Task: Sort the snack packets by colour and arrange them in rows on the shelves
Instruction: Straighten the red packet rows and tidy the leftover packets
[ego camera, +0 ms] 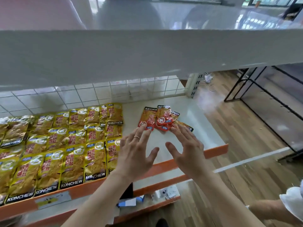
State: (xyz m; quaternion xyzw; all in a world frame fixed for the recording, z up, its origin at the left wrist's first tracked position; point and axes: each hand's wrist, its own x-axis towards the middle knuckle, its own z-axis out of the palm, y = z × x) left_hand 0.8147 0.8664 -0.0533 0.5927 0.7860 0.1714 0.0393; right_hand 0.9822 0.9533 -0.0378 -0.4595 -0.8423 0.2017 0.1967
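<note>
Progress: We are judging the task as well past halfway on this shelf (205, 118). The yellow packets (65, 145) are already lying in tidy, overlapping rows that are filling its left side up to the orange front lip (164, 166).
Left to do: The red packets (157, 118) are sitting as a small loose heap near the back of the bare right part, overlapping one another and not yet forming a row. We are guessing that spreading them out is the step in hand.
Left hand: We are holding the left hand (136, 153) flat and wide open, with the fingers spread and gripping nothing. Its fingertips (142, 128) are touching the near edge of the leftmost red packet.
Right hand: We are holding the right hand (188, 153) open in the same way, with nothing in it. Its fingertips (179, 128) are reaching over the rightmost packet of the heap, though we cannot tell whether they are pressing on it.
Yellow packets, direction: They are lying flat with the long axis running from the back to the front, and the black brand band is facing the front lip.
Red packets, direction: Two are also lying roughly from back to front, but reversed, so the brand band is pointing at the tiled back panel (82, 95). The rightmost one is lying askew, with its dark band pointing to the right.
</note>
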